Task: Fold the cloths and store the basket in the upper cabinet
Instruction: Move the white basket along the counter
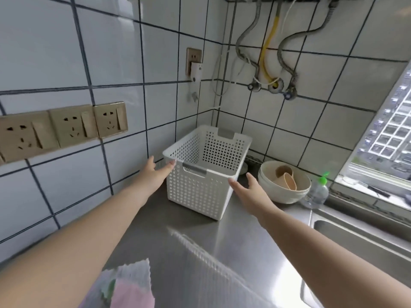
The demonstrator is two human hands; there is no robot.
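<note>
A white perforated plastic basket (200, 190) stands upright on the steel counter near the tiled corner, and nothing shows inside it. My left hand (154, 172) reaches along its left side, straight fingers touching the near left corner of the rim. My right hand (249, 190) is stretched out at the basket's right near corner, fingers straight, at or just off the wall. A pile of cloths (129, 285), pale grey with pink and green, lies at the bottom edge under my left forearm.
Stacked cream bowls (287, 192) holding two cups sit right of the basket, next to a clear bottle with a green cap (318, 192). A steel sink (367, 238) lies at the right below a window. Wall sockets (64, 127) and hoses (269, 63) line the tiles.
</note>
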